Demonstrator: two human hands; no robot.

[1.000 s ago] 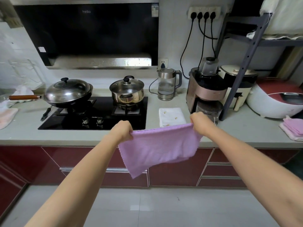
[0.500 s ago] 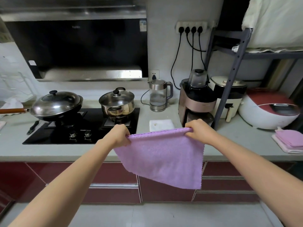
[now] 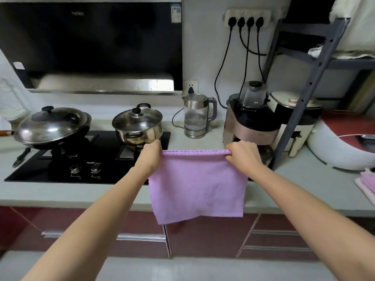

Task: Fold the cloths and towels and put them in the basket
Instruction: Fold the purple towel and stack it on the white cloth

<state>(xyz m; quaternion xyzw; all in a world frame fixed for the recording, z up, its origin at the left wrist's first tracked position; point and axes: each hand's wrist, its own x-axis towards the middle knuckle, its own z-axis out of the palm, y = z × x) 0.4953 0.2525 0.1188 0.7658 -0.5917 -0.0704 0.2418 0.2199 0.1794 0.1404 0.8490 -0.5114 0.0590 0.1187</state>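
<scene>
A lilac cloth (image 3: pixel 197 185) is held stretched by its top corners, pinched in the grip of the left hand (image 3: pixel 151 154) and right hand (image 3: pixel 242 154), its top edge level, its body hanging below both over the table (image 3: pixel 60 191) edge.

We hold a purple cloth (image 3: pixel 196 185) taut by its top corners, left hand (image 3: pixel 150 153) and right hand (image 3: pixel 242 154) each pinching one, so it hangs flat before the worktop (image 3: pixel 60 194). Behind it stand a lidded pot (image 3: pixel 138 126), a kettle (image 3: pixel 197 118) and a wok (image 3: pixel 51 126). Folded pink cloths (image 3: pixel 367 184) lie far right.
</scene>
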